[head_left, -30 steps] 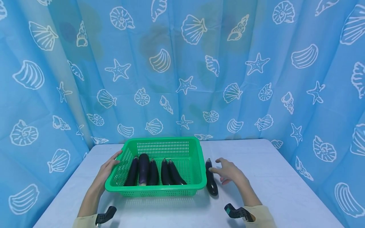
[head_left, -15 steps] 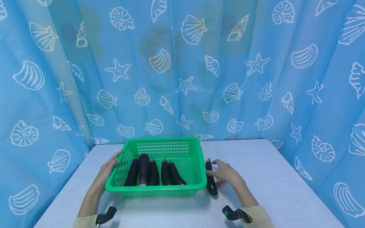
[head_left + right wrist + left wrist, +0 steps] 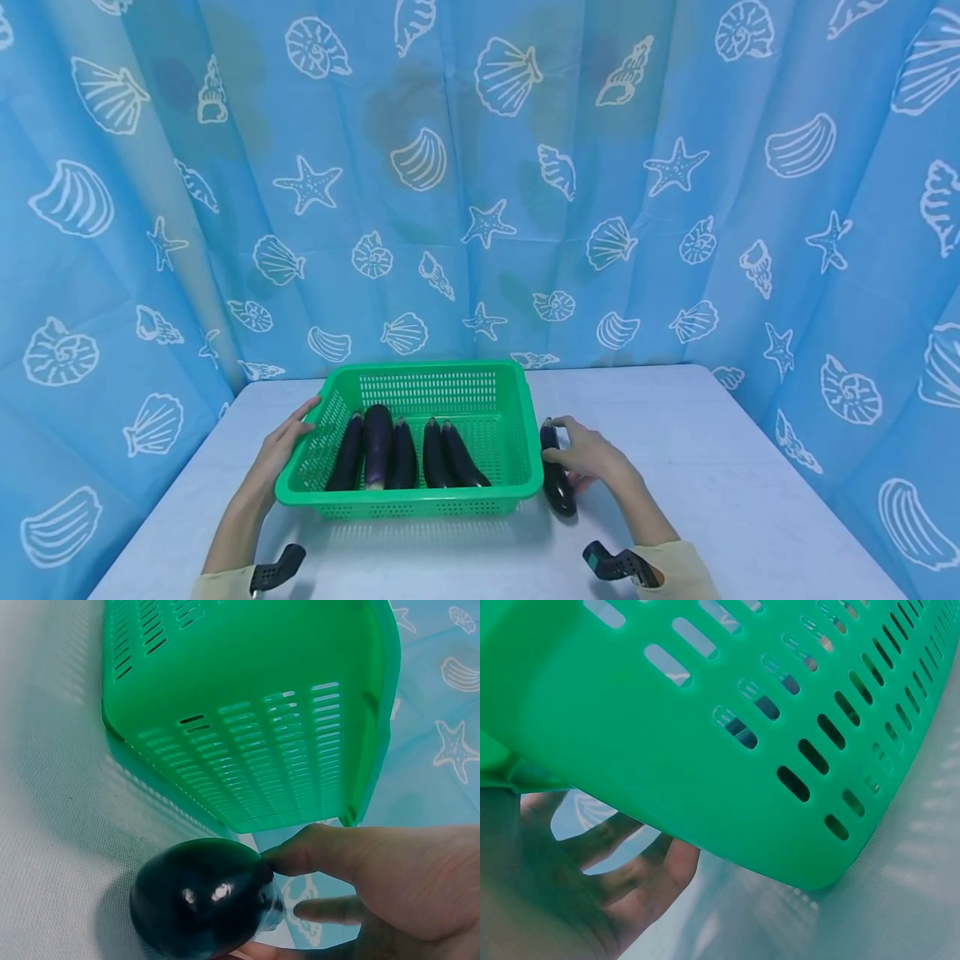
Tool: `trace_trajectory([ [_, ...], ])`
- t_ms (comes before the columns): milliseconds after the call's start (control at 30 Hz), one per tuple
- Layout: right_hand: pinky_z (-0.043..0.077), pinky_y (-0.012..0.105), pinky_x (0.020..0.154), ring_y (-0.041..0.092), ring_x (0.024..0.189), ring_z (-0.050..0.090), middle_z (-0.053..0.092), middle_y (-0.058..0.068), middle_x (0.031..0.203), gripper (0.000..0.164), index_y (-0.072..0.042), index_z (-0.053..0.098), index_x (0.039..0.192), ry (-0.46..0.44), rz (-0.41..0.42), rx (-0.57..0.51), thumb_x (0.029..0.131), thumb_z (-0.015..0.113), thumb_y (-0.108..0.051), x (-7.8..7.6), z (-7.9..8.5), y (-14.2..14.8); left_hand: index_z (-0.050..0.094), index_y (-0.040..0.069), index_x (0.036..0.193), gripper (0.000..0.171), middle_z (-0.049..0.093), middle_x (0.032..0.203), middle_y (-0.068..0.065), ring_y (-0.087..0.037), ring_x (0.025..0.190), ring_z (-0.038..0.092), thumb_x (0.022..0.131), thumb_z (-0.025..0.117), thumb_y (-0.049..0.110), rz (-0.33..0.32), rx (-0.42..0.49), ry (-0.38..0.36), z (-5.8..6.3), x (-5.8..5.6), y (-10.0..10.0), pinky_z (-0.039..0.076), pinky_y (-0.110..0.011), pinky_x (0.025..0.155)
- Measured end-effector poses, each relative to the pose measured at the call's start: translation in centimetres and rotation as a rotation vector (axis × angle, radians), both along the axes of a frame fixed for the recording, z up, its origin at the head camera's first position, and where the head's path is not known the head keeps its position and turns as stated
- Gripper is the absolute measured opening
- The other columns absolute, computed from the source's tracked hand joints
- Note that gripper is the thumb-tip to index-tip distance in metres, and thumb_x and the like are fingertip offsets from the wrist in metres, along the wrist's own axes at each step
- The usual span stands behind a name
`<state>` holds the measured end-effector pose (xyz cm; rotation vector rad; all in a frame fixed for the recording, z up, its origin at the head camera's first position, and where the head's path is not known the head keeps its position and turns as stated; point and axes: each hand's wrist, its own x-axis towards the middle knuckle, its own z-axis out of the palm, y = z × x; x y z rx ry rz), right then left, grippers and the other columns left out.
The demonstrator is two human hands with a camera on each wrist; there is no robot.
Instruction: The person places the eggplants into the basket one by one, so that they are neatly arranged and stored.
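Note:
A green plastic basket (image 3: 420, 497) stands on the table with several dark purple eggplants (image 3: 378, 446) lying side by side in it. My left hand (image 3: 279, 446) rests at the basket's left side. In the left wrist view, spread fingers (image 3: 649, 889) touch the outside of its wall. Just right of the basket, one more eggplant (image 3: 557, 492) lies lengthwise, its stem end pointing away. My right hand (image 3: 597, 458) pinches that eggplant (image 3: 199, 896) from the right, thumb on the side towards the basket. The other fingers are partly hidden behind it in the right wrist view.
A white cloth covers the table (image 3: 712, 467), whose far edge meets a blue curtain (image 3: 480, 183) printed with shells and starfish. The loose eggplant lies close beside the basket's right wall. Dark camera mounts (image 3: 279, 567) sit at both wrists.
My right hand has moved left onto the loose eggplant and closed its fingers on it. The eggplant's near end has shifted slightly to the right. The left hand and basket stay in place.

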<state>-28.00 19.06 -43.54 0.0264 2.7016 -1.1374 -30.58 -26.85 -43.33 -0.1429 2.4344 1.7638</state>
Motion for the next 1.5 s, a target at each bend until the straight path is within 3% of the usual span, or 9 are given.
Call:
trace_trajectory([
  [300, 0.059, 0.037, 0.055, 0.023, 0.069, 0.065, 0.062, 0.025, 0.116, 0.056, -0.007, 0.047, 0.144, 0.025, 0.053, 0.012, 0.092, 0.063, -0.023, 0.02, 0.08, -0.2, 0.018, 0.036, 0.157, 0.058, 0.007, 0.167, -0.008, -0.043, 0.151, 0.012, 0.102, 0.036, 0.031, -0.003, 0.021, -0.005, 0.03, -0.03, -0.04, 0.017, -0.064, 0.118],
  [633, 0.058, 0.034, 0.055, 0.024, 0.076, 0.065, 0.061, 0.025, 0.12, 0.065, -0.009, 0.048, 0.142, 0.024, 0.045, 0.039, 0.085, 0.072, -0.026, -0.11, -0.16, -0.41, 0.018, 0.037, 0.157, 0.057, 0.008, 0.167, -0.009, -0.045, 0.15, 0.015, 0.102, 0.034, 0.032, 0.001, 0.0, -0.005, 0.01, -0.02, 0.0, 0.022, -0.065, 0.116],
  [1233, 0.058, 0.035, 0.053, 0.025, 0.075, 0.064, 0.06, 0.025, 0.115, 0.068, -0.01, 0.044, 0.145, 0.018, 0.029, 0.018, 0.084, 0.071, -0.022, -0.39, -0.47, -0.04, 0.019, 0.036, 0.157, 0.058, 0.006, 0.167, -0.006, -0.042, 0.152, 0.01, 0.102, 0.036, 0.03, -0.003, 0.009, -0.01, 0.22, -0.11, -0.08, 0.017, -0.064, 0.118],
  [1500, 0.058, 0.035, 0.052, 0.025, 0.074, 0.064, 0.06, 0.026, 0.116, 0.069, -0.011, 0.045, 0.145, 0.056, 0.023, 0.028, 0.084, 0.072, -0.025, -0.44, -0.22, 0.32, 0.02, 0.035, 0.157, 0.058, 0.007, 0.167, -0.006, -0.041, 0.152, 0.01, 0.101, 0.037, 0.03, 0.001, 0.009, 0.0, 0.17, 0.0, -0.06, 0.017, -0.063, 0.119],
])
